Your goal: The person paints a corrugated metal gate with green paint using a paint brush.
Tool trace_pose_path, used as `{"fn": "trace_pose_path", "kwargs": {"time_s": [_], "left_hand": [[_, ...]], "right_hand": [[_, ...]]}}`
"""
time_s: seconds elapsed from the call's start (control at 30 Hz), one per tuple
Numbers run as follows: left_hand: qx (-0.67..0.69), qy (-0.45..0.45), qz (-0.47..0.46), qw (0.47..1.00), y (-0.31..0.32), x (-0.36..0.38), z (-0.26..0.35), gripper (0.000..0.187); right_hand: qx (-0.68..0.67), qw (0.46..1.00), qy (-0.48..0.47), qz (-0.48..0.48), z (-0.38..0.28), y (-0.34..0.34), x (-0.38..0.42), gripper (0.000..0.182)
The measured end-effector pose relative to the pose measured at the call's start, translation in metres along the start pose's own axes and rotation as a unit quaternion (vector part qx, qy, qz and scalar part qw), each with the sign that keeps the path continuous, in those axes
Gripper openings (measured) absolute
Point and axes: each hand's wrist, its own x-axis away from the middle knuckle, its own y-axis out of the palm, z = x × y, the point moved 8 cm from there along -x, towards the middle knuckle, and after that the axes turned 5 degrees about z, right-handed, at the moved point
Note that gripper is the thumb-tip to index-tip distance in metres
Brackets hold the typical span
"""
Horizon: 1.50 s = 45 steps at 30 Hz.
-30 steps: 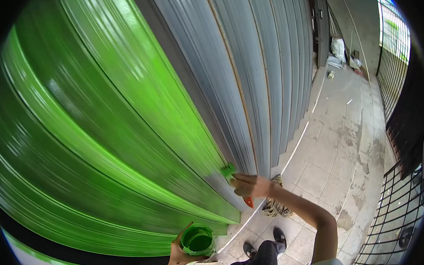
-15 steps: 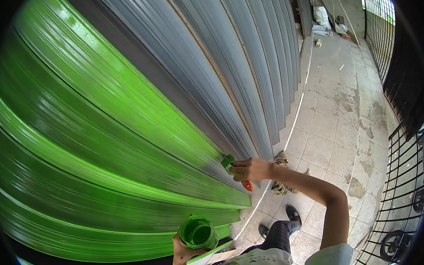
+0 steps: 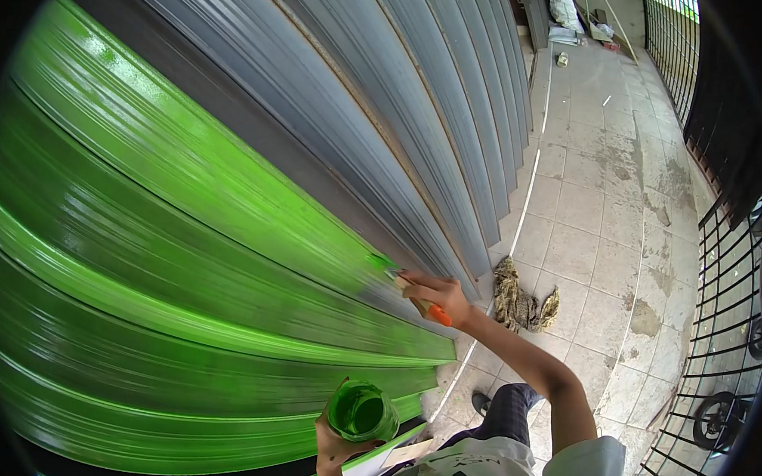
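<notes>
A paintbrush (image 3: 437, 313) with an orange-tipped handle is in my right hand (image 3: 443, 298). Its green, wet bristles meet the edge of a corrugated metal panel (image 3: 228, 200), whose ribs carry streaky green paint. Grey metal shows through near the panel's right end, just below the brush. Lower down, my left hand (image 3: 336, 445) grips a clear jar (image 3: 363, 409) of green paint, its inner wall coated and its mouth facing up. The jar is close to the painted ribs.
Unpainted grey panels (image 3: 380, 91) stand beyond the green one. A crumpled rag (image 3: 520, 301) lies on the tiled floor (image 3: 570, 248), near a white strip (image 3: 530, 181). Black metal bars (image 3: 721, 325) line the right side. Bags (image 3: 565, 13) and poles sit at the far end.
My right hand has moved left and slightly up along the panel edge, bringing the brush onto the green rib. The jar has shifted slightly right in view. More of the rag shows.
</notes>
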Motion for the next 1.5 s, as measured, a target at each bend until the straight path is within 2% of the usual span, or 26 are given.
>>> {"fn": "trace_pose_path", "kwargs": {"time_s": [0.1, 0.2, 0.4, 0.5, 0.6, 0.7, 0.8, 0.93, 1.03, 1.13, 1.2, 1.33, 1.43, 1.5], "left_hand": [[-0.017, -0.008, 0.003, 1.0, -0.003, 0.003, 0.0, 0.102], [-0.028, -0.006, 0.003, 1.0, -0.005, 0.005, 0.0, 0.101], [0.012, 0.004, 0.02, 1.0, -0.004, 0.004, 0.007, 0.101], [-0.013, -0.004, 0.013, 1.0, -0.007, 0.007, 0.0, 0.1], [-0.006, 0.005, 0.011, 1.0, -0.009, 0.008, -0.003, 0.099], [-0.013, -0.008, 0.011, 1.0, -0.011, 0.009, -0.008, 0.097], [-0.001, -0.004, 0.013, 1.0, -0.009, 0.007, -0.006, 0.095], [-0.009, 0.011, 0.005, 1.0, -0.003, 0.003, 0.006, 0.092], [-0.009, 0.019, 0.002, 1.0, -0.002, 0.004, 0.01, 0.09], [0.003, 0.02, 0.008, 1.0, -0.003, 0.006, 0.01, 0.09], [0.003, 0.022, 0.011, 1.0, -0.004, 0.006, 0.009, 0.089], [0.005, 0.008, 0.015, 1.0, -0.01, 0.01, -0.004, 0.087], [0.008, 0.016, 0.013, 1.0, -0.011, 0.009, -0.005, 0.084], [0.011, 0.016, 0.021, 1.0, -0.009, 0.011, 0.0, 0.082]], "right_hand": [[0.02, 0.994, 0.088, 0.057, 0.007, -0.01, 0.022, 0.019], [0.018, 0.993, 0.097, 0.072, 0.0, -0.003, 0.01, 0.019], [-0.064, 0.971, -0.01, 0.229, -0.045, -0.017, -0.085, 0.02], [-0.013, 0.98, 0.007, 0.198, -0.037, -0.008, -0.071, 0.021], [0.021, 0.988, 0.056, 0.141, -0.011, 0.0, -0.016, 0.019], [0.048, 0.985, 0.141, 0.093, 0.009, -0.003, 0.025, 0.019], [0.039, 0.987, 0.116, 0.104, 0.003, -0.004, 0.008, 0.019], [-0.033, 0.98, 0.007, 0.195, -0.045, -0.012, -0.101, 0.018], [-0.054, 0.969, -0.04, 0.24, -0.077, -0.02, -0.157, 0.017], [-0.037, 0.971, -0.023, 0.234, -0.074, -0.016, -0.15, 0.016], [-0.022, 0.972, -0.021, 0.232, -0.051, -0.005, -0.104, 0.018], [0.04, 0.984, 0.099, 0.141, -0.013, -0.004, -0.007, 0.017], [0.034, 0.987, 0.11, 0.114, -0.018, -0.011, -0.018, 0.016], [0.0, 0.988, 0.078, 0.135, -0.032, -0.011, -0.064, 0.015]]}}
